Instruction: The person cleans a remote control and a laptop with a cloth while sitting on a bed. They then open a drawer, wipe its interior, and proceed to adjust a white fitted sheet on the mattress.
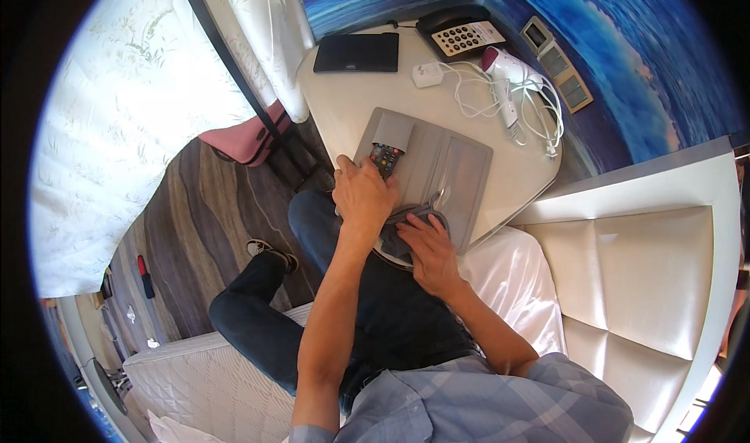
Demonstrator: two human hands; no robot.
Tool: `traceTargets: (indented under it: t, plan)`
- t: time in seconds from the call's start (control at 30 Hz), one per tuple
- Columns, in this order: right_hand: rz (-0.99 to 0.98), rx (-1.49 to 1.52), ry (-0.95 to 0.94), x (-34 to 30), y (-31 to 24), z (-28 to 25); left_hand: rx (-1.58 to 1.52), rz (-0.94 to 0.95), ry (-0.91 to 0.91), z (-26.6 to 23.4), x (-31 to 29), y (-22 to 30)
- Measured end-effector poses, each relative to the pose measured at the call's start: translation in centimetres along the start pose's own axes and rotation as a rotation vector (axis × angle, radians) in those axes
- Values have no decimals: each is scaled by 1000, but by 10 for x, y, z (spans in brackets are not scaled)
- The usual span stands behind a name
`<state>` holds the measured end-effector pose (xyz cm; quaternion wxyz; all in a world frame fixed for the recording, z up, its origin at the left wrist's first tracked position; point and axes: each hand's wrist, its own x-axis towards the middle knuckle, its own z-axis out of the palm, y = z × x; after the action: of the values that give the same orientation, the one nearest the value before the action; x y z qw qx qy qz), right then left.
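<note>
A grey folding organiser [462, 181] lies spread at the front edge of the table. My left hand [364, 193] is closed around the lower part of a black remote control [384, 160] with coloured buttons. The remote's far end sits in a grey pocket [393, 133] at the organiser's upper left. Most of its near end is hidden under my fingers. At the organiser's near edge, my right hand [428, 246] rests with fingers stretched out over a dark grey item [397, 240], perhaps a cloth pouch; its kind is unclear.
On the cream table [344, 99] are a black flat case [356, 53], a corded telephone [462, 35], a white adapter [427, 74] and a hair dryer [512, 72] with tangled white cables. A pink bag [248, 137] stands left, by the curtain. A padded headboard [625, 271] rises right.
</note>
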<state>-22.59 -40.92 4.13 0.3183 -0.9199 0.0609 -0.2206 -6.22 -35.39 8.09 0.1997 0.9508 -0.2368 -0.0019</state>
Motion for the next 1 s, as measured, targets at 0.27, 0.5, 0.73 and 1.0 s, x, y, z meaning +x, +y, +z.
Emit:
traceTargets:
  t: [0.27,0.5,0.73,1.0]
  plan:
    - [-1,-2,-15,-2,0,0,-55,53,117,17,10,4]
    - [-15,5,-8,-3,0,3,-121,10,117,20,25,9]
    - [-21,-3,11,-2,3,0,-51,-1,31,-19,-25,-26]
    - [-8,33,25,-6,-2,3,-76,50,135,-8,-56,-40]
